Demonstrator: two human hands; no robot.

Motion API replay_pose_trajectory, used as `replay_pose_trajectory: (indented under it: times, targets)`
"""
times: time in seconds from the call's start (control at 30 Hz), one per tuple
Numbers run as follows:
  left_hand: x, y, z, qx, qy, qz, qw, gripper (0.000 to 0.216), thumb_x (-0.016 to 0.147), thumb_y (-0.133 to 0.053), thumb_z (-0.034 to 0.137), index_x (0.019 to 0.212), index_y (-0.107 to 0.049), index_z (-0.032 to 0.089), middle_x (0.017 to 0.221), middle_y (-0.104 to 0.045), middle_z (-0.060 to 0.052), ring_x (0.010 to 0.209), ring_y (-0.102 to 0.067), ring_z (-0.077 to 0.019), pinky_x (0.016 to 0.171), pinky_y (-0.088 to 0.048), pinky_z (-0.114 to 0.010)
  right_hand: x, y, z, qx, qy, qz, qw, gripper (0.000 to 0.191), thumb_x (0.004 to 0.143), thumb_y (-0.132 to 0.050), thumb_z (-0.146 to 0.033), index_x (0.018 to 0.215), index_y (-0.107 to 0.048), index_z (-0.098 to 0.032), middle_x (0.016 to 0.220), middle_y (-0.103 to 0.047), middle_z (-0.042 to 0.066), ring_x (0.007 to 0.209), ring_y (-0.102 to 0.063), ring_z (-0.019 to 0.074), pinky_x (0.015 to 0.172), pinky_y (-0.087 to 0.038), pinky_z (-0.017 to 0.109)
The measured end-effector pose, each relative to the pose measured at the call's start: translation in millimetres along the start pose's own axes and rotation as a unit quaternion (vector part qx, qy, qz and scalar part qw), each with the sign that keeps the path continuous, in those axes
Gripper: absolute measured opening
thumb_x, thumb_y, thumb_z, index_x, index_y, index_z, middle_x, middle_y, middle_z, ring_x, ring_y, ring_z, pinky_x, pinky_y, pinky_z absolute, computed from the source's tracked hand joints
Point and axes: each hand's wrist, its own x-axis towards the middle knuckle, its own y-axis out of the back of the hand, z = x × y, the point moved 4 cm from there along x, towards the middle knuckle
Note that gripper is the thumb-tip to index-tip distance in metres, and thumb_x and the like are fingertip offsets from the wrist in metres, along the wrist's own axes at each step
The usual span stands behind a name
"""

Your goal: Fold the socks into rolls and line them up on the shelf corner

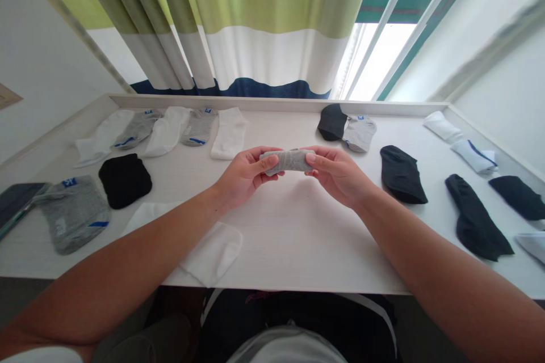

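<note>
A rolled grey sock is held level above the middle of the white table. My left hand pinches its left end, thumb on top and fingers beneath. At the right end, my right hand grips it the same way. Below my left forearm a white sock lies flat, partly covered by the arm. Beyond my left hand is another white sock. A black sock and a grey sock lie together past my right hand.
Several socks cover the table's left side, among them a black sock and a grey sock beside a dark phone-like device. Black socks and rolled white ones lie to the right. A raised rim borders the back, before a curtain.
</note>
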Motion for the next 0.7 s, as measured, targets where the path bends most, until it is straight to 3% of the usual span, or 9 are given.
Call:
replay_pose_trajectory:
  times: [0.13,0.47,0.7]
  targets:
    - [1.3,4.6,-0.2,0.006,-0.002,0.036,0.999,0.045,0.073,-0.091,0.045,0.105,-0.076,0.016,0.092,-0.074,-0.004,0.08,-0.071,-0.0145,0.077,-0.056,-0.028,3.9,7.0,3.7,-0.032,0.009,0.042,0.999,0.03,0.076,-0.086,-0.042,0.098,-0.079,-0.022,0.093,-0.073,0.002,0.087,-0.058,0.0174,0.08,-0.04,0.033]
    - [1.2,7.3,3.1,0.02,0.023,0.091,0.995,0.038,0.077,-0.087,0.039,0.104,-0.073,0.016,0.092,-0.075,-0.005,0.082,-0.073,-0.0171,0.081,-0.057,-0.03,5.0,10.1,5.4,-0.048,0.017,0.069,0.996,0.032,0.074,-0.086,-0.042,0.096,-0.079,-0.021,0.09,-0.074,0.002,0.083,-0.058,0.0163,0.078,-0.041,0.033]
    - [-1.0,0.8,23.0,0.066,0.039,0.117,0.99,0.046,0.069,-0.092,0.043,0.103,-0.076,0.017,0.095,-0.076,-0.004,0.082,-0.072,-0.0162,0.076,-0.055,-0.026,1.5,4.6,-17.7,-0.062,0.014,0.093,0.994,0.037,0.064,-0.089,-0.045,0.087,-0.078,-0.019,0.082,-0.075,0.003,0.081,-0.065,0.0187,0.081,-0.047,0.035]
